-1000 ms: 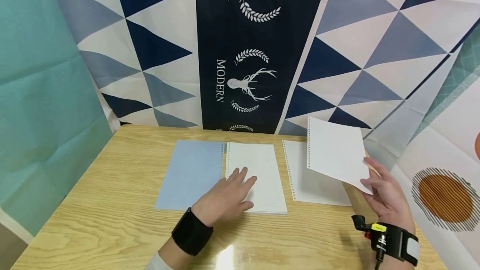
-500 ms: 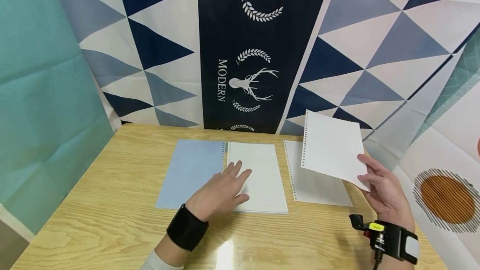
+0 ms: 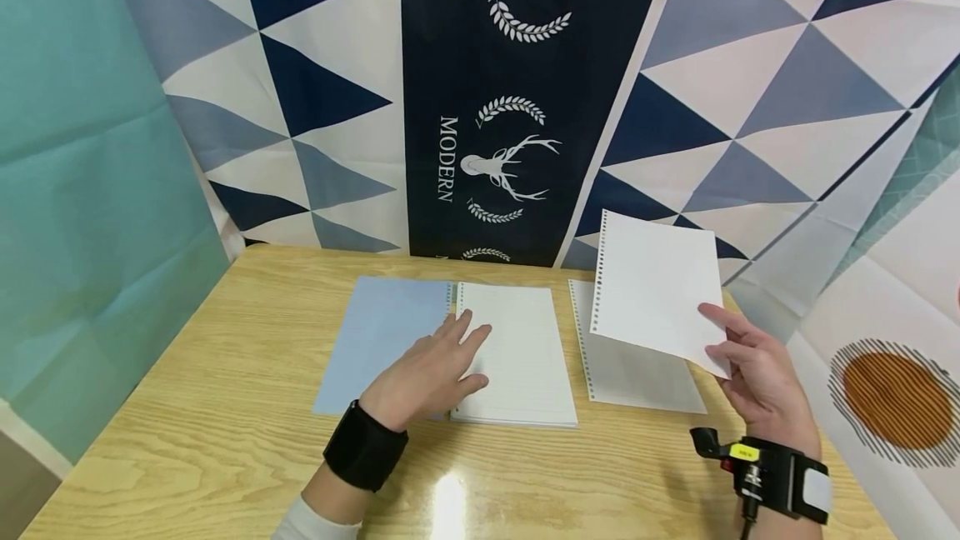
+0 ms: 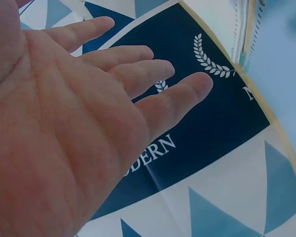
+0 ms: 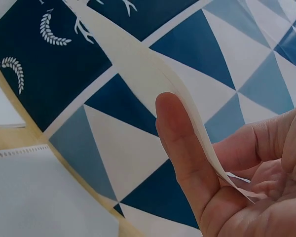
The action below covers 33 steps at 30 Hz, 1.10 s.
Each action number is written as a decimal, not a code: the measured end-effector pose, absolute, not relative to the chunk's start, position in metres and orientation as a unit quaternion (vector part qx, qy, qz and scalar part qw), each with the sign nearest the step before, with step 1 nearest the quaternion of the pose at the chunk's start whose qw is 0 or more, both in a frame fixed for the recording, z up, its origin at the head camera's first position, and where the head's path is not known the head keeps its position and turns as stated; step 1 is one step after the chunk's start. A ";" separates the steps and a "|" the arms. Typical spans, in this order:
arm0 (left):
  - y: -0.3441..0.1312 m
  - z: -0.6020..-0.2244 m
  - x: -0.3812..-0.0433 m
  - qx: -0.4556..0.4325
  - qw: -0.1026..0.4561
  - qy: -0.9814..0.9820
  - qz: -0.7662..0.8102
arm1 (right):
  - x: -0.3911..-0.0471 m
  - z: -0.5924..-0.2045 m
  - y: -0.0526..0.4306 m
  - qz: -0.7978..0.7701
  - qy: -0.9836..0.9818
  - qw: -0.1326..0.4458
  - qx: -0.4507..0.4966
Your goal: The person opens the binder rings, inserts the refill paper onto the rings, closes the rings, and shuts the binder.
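Observation:
An open notebook lies on the table, its light blue cover [image 3: 375,340] on the left and lined white pages [image 3: 521,348] on the right. My left hand [image 3: 423,375], fingers straight and spread, is over the notebook's middle and holds nothing. In the left wrist view its palm [image 4: 74,118] shows bare. My right hand [image 3: 761,369] pinches the lower right corner of white loose-leaf paper [image 3: 654,283] with a punched left edge, raised and tilted. The right wrist view shows that paper [image 5: 143,74] bending between thumb and fingers. Below it, another white punched sheet [image 3: 637,373] lies flat.
The wooden table [image 3: 187,407] runs back to a patterned cloth [image 3: 330,90] hanging behind it. A teal cloth [image 3: 105,190] hangs at the left, and a white cloth with an orange disc print [image 3: 896,398] at the right.
My right hand has moved left and slightly up with the paper, which stands a little higher. My left hand has drawn left, off the lined pages' middle toward the blue cover.

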State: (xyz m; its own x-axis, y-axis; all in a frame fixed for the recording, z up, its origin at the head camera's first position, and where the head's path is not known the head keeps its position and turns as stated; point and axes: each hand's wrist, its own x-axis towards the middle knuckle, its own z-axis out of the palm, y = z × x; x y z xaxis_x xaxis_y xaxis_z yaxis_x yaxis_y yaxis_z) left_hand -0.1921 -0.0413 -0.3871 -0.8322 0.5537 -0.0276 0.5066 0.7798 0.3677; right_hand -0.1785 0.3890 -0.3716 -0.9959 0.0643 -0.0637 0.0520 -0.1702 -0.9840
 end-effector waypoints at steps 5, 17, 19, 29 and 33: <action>-0.044 -0.384 -0.194 0.274 0.065 0.942 0.185 | -0.179 -0.368 0.385 0.757 -0.653 0.004 -0.033; -0.053 -0.380 -0.197 0.251 0.064 0.943 0.211 | -0.184 -0.365 0.374 0.772 -0.635 -0.004 0.040; -0.055 -0.379 -0.197 0.250 0.059 0.943 0.211 | -0.184 -0.364 0.372 0.768 -0.639 -0.003 0.042; -0.063 -0.379 -0.198 0.240 0.051 0.943 0.224 | -0.184 -0.359 0.360 0.752 -0.657 0.000 0.045; -0.065 -0.379 -0.197 0.240 0.047 0.942 0.228 | -0.186 -0.359 0.354 0.738 -0.673 0.002 0.049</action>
State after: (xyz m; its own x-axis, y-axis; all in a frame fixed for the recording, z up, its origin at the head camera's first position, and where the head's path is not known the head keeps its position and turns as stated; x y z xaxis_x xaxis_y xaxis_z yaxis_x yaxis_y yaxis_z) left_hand -0.1975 -0.0651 -0.3794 -0.8800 0.4746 0.0204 0.4313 0.7802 0.4530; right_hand -0.1856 0.3543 -0.3592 -0.9952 -0.0636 0.0745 -0.0683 -0.0945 -0.9932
